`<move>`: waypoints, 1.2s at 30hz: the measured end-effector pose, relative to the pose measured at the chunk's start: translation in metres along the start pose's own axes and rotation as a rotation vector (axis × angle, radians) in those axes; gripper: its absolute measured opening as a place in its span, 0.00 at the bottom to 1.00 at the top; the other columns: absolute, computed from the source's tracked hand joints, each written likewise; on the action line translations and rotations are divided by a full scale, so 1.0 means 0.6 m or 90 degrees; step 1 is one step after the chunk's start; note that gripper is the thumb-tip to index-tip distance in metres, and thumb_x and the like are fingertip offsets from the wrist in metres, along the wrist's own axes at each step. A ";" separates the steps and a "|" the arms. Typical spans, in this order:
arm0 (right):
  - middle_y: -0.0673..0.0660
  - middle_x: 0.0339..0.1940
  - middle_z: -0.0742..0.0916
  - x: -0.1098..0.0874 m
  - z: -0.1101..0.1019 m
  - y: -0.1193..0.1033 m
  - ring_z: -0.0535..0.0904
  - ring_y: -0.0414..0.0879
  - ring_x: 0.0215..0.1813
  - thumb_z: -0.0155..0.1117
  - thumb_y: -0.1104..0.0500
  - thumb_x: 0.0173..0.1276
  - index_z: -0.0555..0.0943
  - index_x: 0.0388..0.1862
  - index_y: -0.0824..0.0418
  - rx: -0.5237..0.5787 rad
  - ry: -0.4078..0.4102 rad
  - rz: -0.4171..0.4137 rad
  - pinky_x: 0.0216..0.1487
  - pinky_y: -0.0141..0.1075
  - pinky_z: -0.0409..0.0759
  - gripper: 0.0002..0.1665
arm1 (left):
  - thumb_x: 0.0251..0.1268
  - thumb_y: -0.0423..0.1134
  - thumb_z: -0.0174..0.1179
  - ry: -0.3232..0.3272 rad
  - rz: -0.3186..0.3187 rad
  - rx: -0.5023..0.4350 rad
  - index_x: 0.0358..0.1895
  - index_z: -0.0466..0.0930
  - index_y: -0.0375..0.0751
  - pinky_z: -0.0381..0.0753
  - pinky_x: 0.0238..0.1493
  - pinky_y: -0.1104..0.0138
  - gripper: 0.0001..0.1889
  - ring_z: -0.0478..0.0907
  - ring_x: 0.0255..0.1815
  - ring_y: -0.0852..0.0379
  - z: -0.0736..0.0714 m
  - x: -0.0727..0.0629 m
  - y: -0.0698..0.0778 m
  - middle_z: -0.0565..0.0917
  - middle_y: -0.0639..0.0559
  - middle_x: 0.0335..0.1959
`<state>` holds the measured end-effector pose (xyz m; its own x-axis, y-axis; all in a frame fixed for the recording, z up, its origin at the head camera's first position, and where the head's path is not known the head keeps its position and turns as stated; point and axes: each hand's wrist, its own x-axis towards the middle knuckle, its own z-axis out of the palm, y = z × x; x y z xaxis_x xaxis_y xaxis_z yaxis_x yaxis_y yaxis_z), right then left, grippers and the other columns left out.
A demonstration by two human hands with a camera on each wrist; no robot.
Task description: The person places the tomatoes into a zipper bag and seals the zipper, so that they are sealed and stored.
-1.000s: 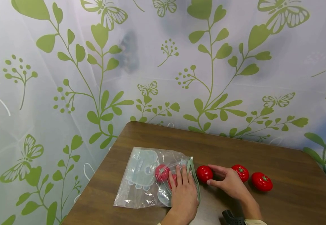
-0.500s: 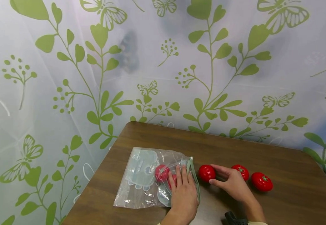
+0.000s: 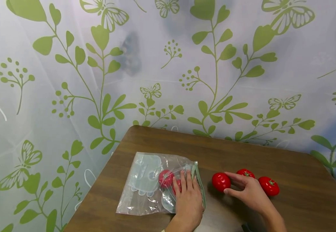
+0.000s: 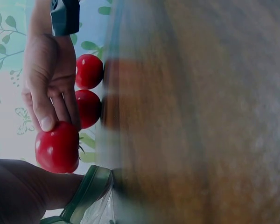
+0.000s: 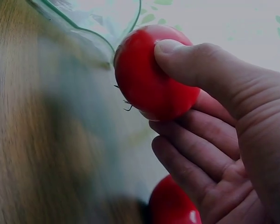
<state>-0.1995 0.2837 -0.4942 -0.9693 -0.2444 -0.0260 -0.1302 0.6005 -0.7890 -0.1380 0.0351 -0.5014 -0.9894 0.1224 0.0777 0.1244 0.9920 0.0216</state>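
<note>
My right hand [image 3: 252, 193] pinches a red tomato [image 3: 220, 182] between thumb and fingers, just right of a clear zip bag [image 3: 144, 203]. In the right wrist view the thumb presses on the side of this tomato [image 5: 144, 70], and its calyx tips point down toward the table. My left hand [image 3: 187, 203] lies flat on the bag near its green zip edge, fingers straight. Through the plastic show one tomato [image 3: 166, 178] and another one [image 3: 177, 187], the latter partly covered by the left fingers. The left wrist view has the held tomato [image 4: 57, 149] above the bag's green edge [image 4: 86, 191].
Two more red tomatoes, a nearer one [image 3: 268, 186] and one partly behind the right hand [image 3: 245, 173], sit to the right on the brown wooden table [image 3: 168, 138]. A leaf-patterned curtain [image 3: 156, 64] hangs behind the table's back edge.
My right hand has moved rightward, away from the bag, carrying the tomato with it and now partly covering a tomato behind. The left hand stays on the bag.
</note>
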 end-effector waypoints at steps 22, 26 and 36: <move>0.61 0.68 0.89 -0.019 0.000 -0.022 0.90 0.57 0.65 0.85 0.47 0.65 0.84 0.72 0.58 0.010 -0.073 -0.053 0.62 0.46 0.89 0.39 | 0.48 0.61 0.84 -0.001 0.003 -0.015 0.79 0.76 0.44 0.57 0.85 0.32 0.53 0.60 0.89 0.35 0.002 -0.002 -0.002 0.66 0.41 0.87; 0.62 0.69 0.89 -0.016 0.010 -0.026 0.89 0.58 0.66 0.85 0.47 0.65 0.83 0.72 0.59 0.022 -0.090 -0.068 0.63 0.47 0.88 0.39 | 0.50 0.60 0.83 -0.007 0.004 -0.021 0.80 0.76 0.44 0.57 0.85 0.33 0.51 0.59 0.89 0.35 0.000 -0.003 -0.003 0.65 0.41 0.87; 0.61 0.68 0.89 -0.006 0.034 -0.040 0.90 0.57 0.65 0.84 0.48 0.67 0.84 0.71 0.60 0.020 -0.113 -0.120 0.62 0.48 0.89 0.37 | 0.50 0.60 0.83 -0.027 -0.004 -0.031 0.81 0.74 0.45 0.55 0.86 0.33 0.53 0.58 0.90 0.36 0.002 0.000 -0.002 0.64 0.42 0.88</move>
<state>-0.1889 0.2548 -0.4878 -0.8762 -0.4817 0.0179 -0.2958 0.5079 -0.8090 -0.1381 0.0339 -0.5024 -0.9923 0.1189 0.0355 0.1212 0.9901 0.0706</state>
